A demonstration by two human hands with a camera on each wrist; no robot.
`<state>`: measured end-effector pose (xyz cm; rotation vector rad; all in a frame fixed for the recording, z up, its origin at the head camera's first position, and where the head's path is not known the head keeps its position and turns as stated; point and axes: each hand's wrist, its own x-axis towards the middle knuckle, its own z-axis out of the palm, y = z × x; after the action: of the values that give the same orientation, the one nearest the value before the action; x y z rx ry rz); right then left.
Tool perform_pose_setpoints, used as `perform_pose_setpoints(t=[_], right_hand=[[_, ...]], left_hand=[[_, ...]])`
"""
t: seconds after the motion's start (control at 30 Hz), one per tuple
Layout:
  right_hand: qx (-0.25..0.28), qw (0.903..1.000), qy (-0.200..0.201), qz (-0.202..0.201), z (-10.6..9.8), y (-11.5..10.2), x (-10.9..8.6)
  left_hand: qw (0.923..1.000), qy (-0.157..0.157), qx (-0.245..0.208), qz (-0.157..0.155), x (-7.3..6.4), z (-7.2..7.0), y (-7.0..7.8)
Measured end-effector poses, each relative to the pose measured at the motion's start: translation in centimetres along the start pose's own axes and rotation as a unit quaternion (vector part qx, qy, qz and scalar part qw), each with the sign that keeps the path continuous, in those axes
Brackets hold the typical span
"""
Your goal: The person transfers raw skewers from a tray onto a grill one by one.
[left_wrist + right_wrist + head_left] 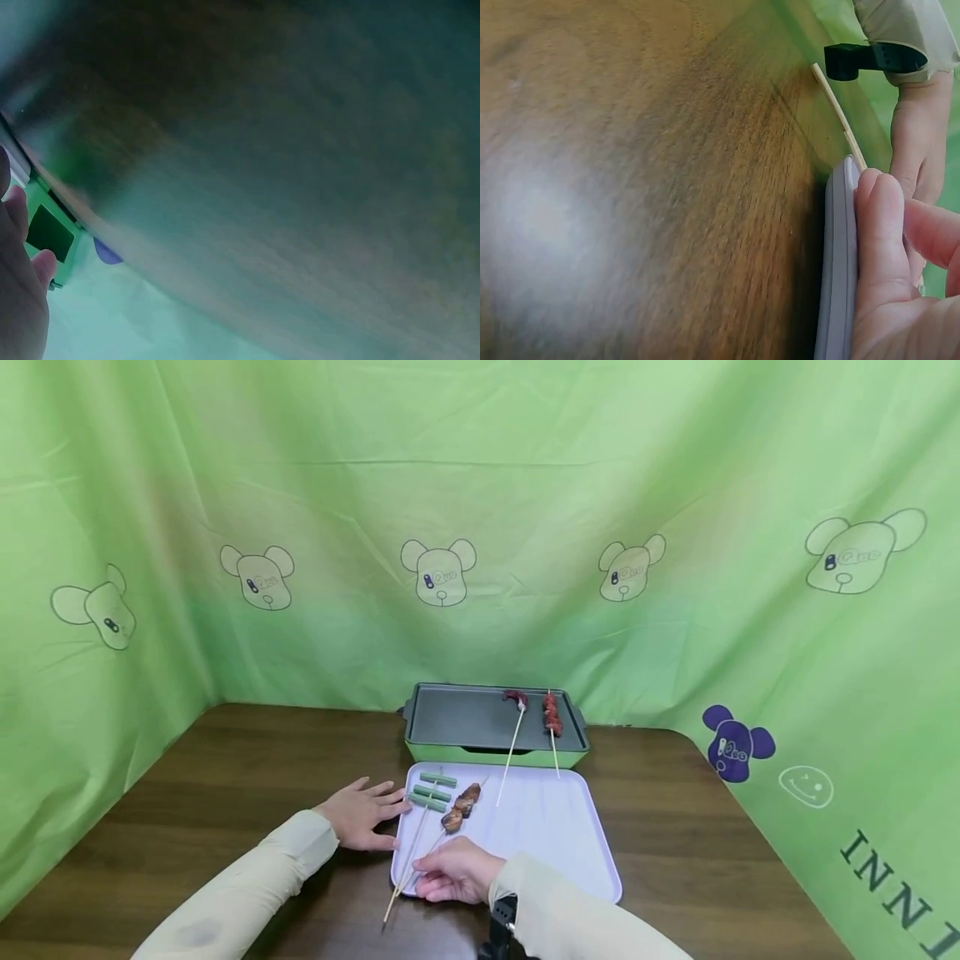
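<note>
My right hand (457, 870) is over the front left part of a pale lilac tray (555, 835), thumb and fingertips pinching the stick of a browned meat skewer (461, 807). In the right wrist view, stick ends (836, 105) poke out past the fingertips and over the tray rim (838, 255). Left of that skewer lies another with green vegetable pieces (432, 793), its stick crossing the near rim beside the first. My left hand (365, 817) has its fingers spread at the tray's left edge, fingertips close to the green pieces and holding nothing.
Behind the tray stands a green grill with a dark griddle plate (465, 718). On the plate's right side lie a purplish tentacle skewer (517, 699) and a red meat skewer (552, 714), their sticks reaching over the tray. A green curtain (525, 635) hangs behind the brown table (675, 827).
</note>
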<state>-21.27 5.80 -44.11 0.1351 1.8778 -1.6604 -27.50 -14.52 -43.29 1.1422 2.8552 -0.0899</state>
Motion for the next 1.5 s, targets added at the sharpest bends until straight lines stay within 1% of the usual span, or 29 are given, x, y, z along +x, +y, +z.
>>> perform_pose_setpoints(t=[0.27,0.53,0.67,0.87,1.03,1.17,1.33,1.5], right_hand=[[0.052,0.9986,-0.004,-0.013,0.3,0.0,0.0],[0.081,0.9960,-0.030,-0.024,0.4,0.5,-1.5],[0.082,0.9954,-0.041,-0.028,0.1,0.7,-2.2],[0.066,0.9949,-0.070,-0.027,-0.4,0.8,-3.0],[0.027,0.9968,-0.071,-0.026,-1.0,0.8,-3.4],[-0.004,0.9970,-0.075,-0.019,-1.4,0.9,-3.8],[-0.023,0.9975,-0.066,-0.014,-1.7,1.3,-4.3],[-0.042,0.9978,-0.049,-0.018,-2.0,1.6,-4.6]], left_hand=[[0.9999,0.008,-0.004,0.006,0.1,0.3,-0.2],[0.9998,0.004,-0.018,-0.001,-0.1,0.0,-0.2],[0.9998,0.002,-0.019,-0.001,0.0,-0.2,-0.1],[0.9999,-0.004,-0.013,-0.003,0.0,0.1,-0.4],[0.9999,-0.004,-0.013,-0.001,0.1,-0.1,-0.4],[0.9997,-0.015,-0.018,-0.005,0.1,-0.4,-0.3],[0.9994,-0.025,-0.021,-0.010,0.1,-0.5,-0.1],[0.9993,-0.028,-0.025,-0.007,0.1,-0.4,0.0]])
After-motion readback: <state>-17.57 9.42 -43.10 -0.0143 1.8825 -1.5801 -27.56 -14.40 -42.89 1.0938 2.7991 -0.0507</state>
